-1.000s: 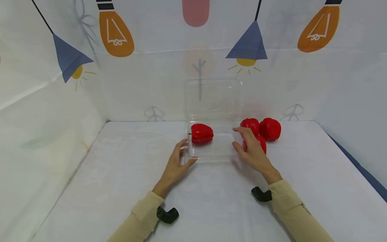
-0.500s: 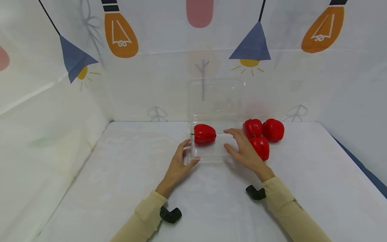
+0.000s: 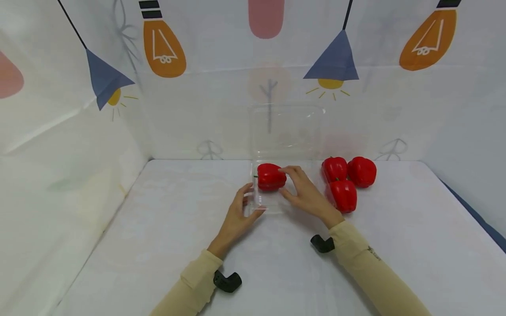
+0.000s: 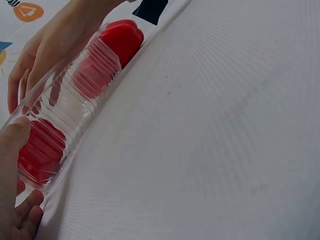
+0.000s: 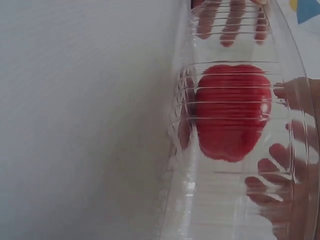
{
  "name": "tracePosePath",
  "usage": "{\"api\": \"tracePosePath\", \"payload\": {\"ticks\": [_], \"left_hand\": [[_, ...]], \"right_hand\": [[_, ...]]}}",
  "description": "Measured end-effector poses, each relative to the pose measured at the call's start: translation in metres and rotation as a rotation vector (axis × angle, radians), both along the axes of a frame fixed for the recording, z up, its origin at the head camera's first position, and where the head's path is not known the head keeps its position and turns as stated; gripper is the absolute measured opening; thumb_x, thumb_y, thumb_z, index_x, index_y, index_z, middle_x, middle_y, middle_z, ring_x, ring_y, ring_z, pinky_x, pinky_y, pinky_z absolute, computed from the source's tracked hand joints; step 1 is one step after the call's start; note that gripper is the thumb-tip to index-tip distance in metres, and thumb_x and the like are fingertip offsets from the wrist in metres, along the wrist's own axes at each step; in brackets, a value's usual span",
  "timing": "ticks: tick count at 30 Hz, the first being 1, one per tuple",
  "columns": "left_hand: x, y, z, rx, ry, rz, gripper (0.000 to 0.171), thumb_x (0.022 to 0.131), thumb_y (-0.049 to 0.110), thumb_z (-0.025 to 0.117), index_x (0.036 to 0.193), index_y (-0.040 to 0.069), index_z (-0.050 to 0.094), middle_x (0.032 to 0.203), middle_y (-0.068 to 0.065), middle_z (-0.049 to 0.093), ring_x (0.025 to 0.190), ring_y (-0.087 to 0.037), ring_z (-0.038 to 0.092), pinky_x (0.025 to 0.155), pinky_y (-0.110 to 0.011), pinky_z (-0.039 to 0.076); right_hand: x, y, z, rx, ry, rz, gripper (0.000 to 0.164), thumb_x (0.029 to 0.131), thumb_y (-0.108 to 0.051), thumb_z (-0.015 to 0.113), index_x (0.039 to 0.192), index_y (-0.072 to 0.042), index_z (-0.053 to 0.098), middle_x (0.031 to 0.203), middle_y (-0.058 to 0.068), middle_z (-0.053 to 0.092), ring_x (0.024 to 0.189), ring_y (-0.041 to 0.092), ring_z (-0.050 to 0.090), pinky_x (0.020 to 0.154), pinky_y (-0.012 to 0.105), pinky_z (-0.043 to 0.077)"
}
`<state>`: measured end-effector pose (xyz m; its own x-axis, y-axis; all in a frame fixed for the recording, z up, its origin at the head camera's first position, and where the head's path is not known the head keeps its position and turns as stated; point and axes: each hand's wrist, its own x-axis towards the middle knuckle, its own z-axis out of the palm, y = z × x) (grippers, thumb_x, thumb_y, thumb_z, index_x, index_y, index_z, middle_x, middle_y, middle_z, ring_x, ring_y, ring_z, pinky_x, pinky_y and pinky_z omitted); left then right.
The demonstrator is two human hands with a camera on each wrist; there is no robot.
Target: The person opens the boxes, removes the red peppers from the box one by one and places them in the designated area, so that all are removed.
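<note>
A clear plastic clamshell box lies on the white table with its lid raised. Inside, at the left end, rests a red bell pepper, seen through the box wall in the right wrist view. My left hand holds the box's left side, its thumb at the near wall. Reaching over the box from the right, my right hand has its fingers and thumb spread at the right end of that bell pepper.
Three more red bell peppers sit just right of the box: one at the back, one farther right and one nearer. A patterned white cloth wall rises behind the table. Black cameras sit at both wrists.
My right hand has moved left across the box, away from the loose bell peppers, to the bell pepper inside. The left hand keeps its hold, and the whole head view has shifted slightly.
</note>
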<state>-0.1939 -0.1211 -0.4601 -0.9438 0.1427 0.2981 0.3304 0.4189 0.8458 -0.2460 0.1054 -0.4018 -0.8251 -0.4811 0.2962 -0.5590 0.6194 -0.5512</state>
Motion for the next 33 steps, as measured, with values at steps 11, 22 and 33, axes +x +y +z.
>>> {"api": "tracePosePath", "payload": {"ticks": [11, 22, 33], "left_hand": [[0.001, 0.001, 0.0, 0.002, 0.024, -0.011, 0.078, 0.082, 0.033, 0.073, 0.145, 0.018, 0.029, 0.14, -0.005, 0.045, 0.119, -0.023, 0.056, 0.102, -0.039, 0.046], [0.003, 0.002, 0.003, 0.03, 0.026, -0.015, 0.078, 0.081, 0.027, 0.075, 0.144, 0.017, 0.03, 0.139, -0.008, 0.046, 0.117, -0.025, 0.057, 0.101, -0.043, 0.046], [0.021, 0.003, 0.038, 0.073, 0.022, -0.049, 0.073, 0.082, 0.013, 0.073, 0.141, 0.0, 0.032, 0.138, -0.023, 0.044, 0.116, -0.04, 0.056, 0.099, -0.052, 0.045]], "right_hand": [[-0.011, -0.018, 0.005, 0.057, -0.053, 0.002, 0.068, 0.085, -0.028, 0.069, 0.142, -0.017, 0.033, 0.144, 0.012, 0.034, 0.129, 0.03, 0.042, 0.098, 0.049, 0.047], [-0.022, -0.035, 0.001, 0.145, 0.014, -0.034, 0.082, 0.081, -0.041, 0.072, 0.147, -0.02, 0.029, 0.147, 0.011, 0.031, 0.131, 0.033, 0.036, 0.103, 0.055, 0.041], [-0.031, -0.048, 0.003, 0.196, 0.013, -0.053, 0.08, 0.078, -0.042, 0.075, 0.143, -0.017, 0.035, 0.137, 0.013, 0.037, 0.121, 0.035, 0.043, 0.098, 0.051, 0.046]]}}
